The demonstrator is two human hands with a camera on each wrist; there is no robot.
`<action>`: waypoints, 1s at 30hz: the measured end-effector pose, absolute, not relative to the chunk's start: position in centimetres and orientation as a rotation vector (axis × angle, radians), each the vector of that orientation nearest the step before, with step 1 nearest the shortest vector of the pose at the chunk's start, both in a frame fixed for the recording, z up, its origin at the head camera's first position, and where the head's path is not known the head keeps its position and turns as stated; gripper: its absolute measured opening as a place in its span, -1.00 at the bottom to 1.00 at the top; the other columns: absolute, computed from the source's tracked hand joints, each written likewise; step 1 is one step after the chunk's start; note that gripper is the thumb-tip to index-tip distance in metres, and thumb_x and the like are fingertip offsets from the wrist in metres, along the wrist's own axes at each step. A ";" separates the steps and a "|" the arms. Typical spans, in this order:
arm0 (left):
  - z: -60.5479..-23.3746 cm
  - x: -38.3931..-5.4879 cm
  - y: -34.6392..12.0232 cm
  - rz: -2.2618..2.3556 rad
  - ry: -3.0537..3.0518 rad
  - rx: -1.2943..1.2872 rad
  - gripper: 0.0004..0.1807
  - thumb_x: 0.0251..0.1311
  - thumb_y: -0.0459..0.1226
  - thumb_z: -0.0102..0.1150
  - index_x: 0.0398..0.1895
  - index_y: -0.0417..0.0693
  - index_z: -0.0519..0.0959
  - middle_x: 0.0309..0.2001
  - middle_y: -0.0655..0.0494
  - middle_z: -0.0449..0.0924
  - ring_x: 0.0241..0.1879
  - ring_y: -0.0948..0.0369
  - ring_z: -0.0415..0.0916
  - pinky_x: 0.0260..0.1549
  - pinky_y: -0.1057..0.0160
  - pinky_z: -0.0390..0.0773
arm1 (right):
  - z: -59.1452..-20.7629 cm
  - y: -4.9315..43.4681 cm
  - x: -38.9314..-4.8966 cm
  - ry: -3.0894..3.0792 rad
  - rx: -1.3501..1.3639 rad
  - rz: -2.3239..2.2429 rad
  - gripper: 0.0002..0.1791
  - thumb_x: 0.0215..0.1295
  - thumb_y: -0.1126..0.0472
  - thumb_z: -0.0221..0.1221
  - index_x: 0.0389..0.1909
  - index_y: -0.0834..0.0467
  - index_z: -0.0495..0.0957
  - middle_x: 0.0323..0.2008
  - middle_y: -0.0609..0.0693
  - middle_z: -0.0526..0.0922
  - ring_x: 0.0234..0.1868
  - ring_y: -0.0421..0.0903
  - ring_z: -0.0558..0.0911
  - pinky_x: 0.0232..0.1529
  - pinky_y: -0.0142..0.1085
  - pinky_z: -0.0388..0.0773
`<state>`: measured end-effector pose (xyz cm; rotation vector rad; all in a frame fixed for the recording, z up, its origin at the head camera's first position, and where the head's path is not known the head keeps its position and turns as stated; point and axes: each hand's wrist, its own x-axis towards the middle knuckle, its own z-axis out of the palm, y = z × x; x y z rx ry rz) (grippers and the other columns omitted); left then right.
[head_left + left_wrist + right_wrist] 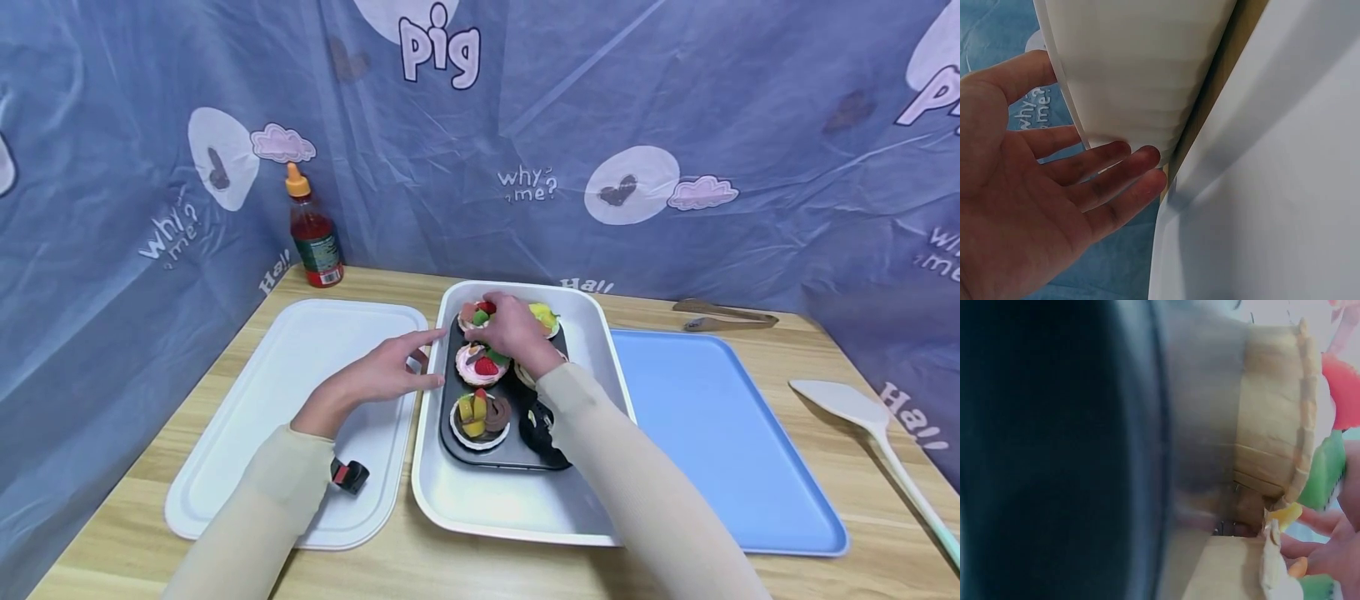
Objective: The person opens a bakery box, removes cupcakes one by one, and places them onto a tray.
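My right hand [510, 329] reaches over the dark muffin tin [472, 458], thumb and fingers around the fruit tart [468, 315] in its back left cup. Red and green toppings show on this tart. In front of it sit a pink-cream tart [480, 367] with a strawberry and a tart [478, 421] with yellow and chocolate pieces. A yellow-topped tart [543, 317] is at the back right. In the right wrist view, two paper-cased tarts [1272, 412] stand close up. My left hand [386, 367], fingers spread, is beside the deep white tray [517, 508], fingertips near its outer wall [1135, 81].
The tin rests inside the deep white tray. A flat white board [345, 333] lies on the left, a blue tray [697, 433] on the right. Behind stand a red sauce bottle [317, 237] and tongs [723, 315]. A white spatula [862, 408] lies at far right.
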<state>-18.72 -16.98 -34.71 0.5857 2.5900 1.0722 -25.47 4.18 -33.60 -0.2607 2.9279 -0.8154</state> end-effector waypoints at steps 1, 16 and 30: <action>-34.7 -18.7 -17.0 1.071 2.590 0.586 -0.20 0.32 -0.17 0.27 0.57 -0.08 0.18 0.41 -0.15 0.36 0.18 -0.02 0.50 0.07 0.01 0.57 | -33.6 4.2 -25.5 2.931 -0.260 -0.819 -0.18 0.11 0.00 0.48 0.36 0.21 0.44 0.22 0.15 0.60 0.19 0.09 0.59 0.24 -0.04 0.51; -34.6 -18.6 -16.9 1.085 2.583 0.590 -0.19 0.31 -0.18 0.28 0.57 -0.10 0.18 0.39 -0.14 0.38 0.16 -0.01 0.50 0.07 0.02 0.57 | -33.7 4.1 -25.2 2.982 -0.249 -0.834 -0.27 0.10 0.05 0.49 0.29 0.20 0.52 0.14 0.14 0.65 0.11 0.08 0.62 0.21 -0.06 0.54; -34.5 -18.5 -16.9 1.072 2.582 0.584 -0.19 0.31 -0.17 0.28 0.57 -0.09 0.17 0.35 -0.15 0.43 0.13 0.00 0.52 0.04 0.04 0.58 | -33.8 4.1 -25.0 2.983 -0.255 -0.857 -0.31 0.15 0.06 0.47 0.28 0.22 0.53 0.16 0.15 0.65 0.14 0.08 0.62 0.23 -0.06 0.53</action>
